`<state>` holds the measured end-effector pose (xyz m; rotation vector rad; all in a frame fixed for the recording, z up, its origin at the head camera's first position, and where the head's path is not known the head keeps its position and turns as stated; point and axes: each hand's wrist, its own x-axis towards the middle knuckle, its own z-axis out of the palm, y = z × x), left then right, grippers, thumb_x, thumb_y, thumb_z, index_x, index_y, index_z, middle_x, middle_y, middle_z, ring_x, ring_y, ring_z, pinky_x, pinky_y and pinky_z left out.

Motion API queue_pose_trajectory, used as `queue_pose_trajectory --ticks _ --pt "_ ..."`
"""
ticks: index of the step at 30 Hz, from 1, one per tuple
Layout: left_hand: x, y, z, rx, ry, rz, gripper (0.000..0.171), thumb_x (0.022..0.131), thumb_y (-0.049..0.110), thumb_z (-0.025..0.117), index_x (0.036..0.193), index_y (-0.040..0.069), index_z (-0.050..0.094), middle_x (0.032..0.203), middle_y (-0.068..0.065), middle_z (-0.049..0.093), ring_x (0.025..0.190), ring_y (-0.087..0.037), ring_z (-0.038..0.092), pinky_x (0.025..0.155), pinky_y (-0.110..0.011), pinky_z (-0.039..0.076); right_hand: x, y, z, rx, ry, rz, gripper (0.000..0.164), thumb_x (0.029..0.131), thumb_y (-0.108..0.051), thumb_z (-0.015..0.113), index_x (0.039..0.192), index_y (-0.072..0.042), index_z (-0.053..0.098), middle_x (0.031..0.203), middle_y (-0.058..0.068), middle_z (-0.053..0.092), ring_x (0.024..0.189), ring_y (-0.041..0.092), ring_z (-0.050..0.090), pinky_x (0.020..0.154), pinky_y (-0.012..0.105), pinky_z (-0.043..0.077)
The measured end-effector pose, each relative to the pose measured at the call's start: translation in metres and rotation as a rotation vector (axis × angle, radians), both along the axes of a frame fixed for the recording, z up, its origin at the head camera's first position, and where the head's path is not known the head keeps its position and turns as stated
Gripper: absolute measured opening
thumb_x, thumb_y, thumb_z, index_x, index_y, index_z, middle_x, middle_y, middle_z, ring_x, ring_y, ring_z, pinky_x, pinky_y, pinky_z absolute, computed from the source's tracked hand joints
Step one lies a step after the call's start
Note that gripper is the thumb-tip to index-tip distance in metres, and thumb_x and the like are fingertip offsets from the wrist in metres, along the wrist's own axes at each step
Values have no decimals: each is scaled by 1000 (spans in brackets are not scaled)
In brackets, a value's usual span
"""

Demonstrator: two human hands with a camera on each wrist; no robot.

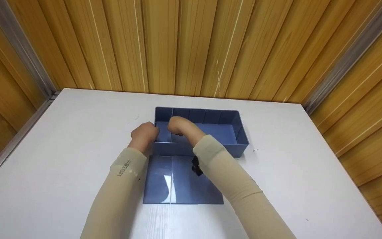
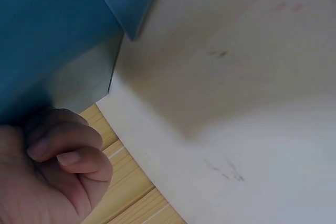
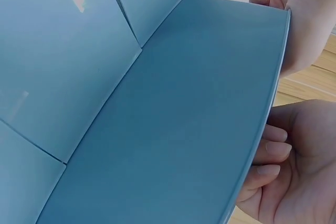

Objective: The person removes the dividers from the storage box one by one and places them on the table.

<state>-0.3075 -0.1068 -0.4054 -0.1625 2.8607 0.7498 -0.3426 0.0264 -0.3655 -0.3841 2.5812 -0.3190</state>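
Note:
A blue plastic bin (image 1: pixel 211 150) stands on the table, with an upright divider (image 1: pixel 171 114) crossing it near its left end. At the bin's left wall, my left hand (image 1: pixel 145 131) grips the rim with curled fingers; the left wrist view shows those fingers (image 2: pixel 84 153) bent beside the wall. My right hand (image 1: pixel 181 126) reaches over the front wall and appears to pinch the divider's top edge; its thumb and exact contact are hidden. Past the front wall (image 3: pixel 173 103), the right wrist view shows the right hand (image 3: pixel 302 166) with bent fingers.
Flat blue panels (image 1: pixel 191 186) lie side by side on the white table (image 1: pixel 293 186) in front of the bin. Yellow wood-pattern walls (image 1: pixel 194 49) enclose the table behind and at both sides. Part of a black device (image 1: pixel 196 166) shows by the right sleeve.

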Motion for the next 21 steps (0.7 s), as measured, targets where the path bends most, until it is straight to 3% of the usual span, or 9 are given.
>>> queue_pose_trajectory --ticks 7,13,17,21 --pt "-1 -2 2 -11 -15 -8 43 97 23 42 120 -4 68 122 -23 72 104 -34 66 98 -52 52 4 -2 1 3 16 -11 38 101 -1 41 64 -10 43 59 -1 38 50 11 33 50 24 30" --pt "-2 -2 4 -16 -21 -25 39 94 19 43 112 -2 71 118 -22 73 97 -31 64 95 -51 53 8 -1 1 26 63 -27 35 101 -5 44 67 -12 46 65 1 43 53 12 37 50 24 32" --pt "-2 -1 7 -40 -51 -43 40 96 18 42 114 -3 70 119 -22 73 96 -30 64 96 -50 54 11 -2 0 22 89 -70 28 101 -7 44 74 -10 54 74 2 47 60 15 41 54 25 34" --pt "-2 0 9 -58 -81 -60 41 100 19 40 118 -4 69 122 -22 72 101 -30 65 99 -49 54 15 -2 0 15 115 -119 26 101 -8 45 93 -5 70 85 4 53 69 17 43 60 28 36"
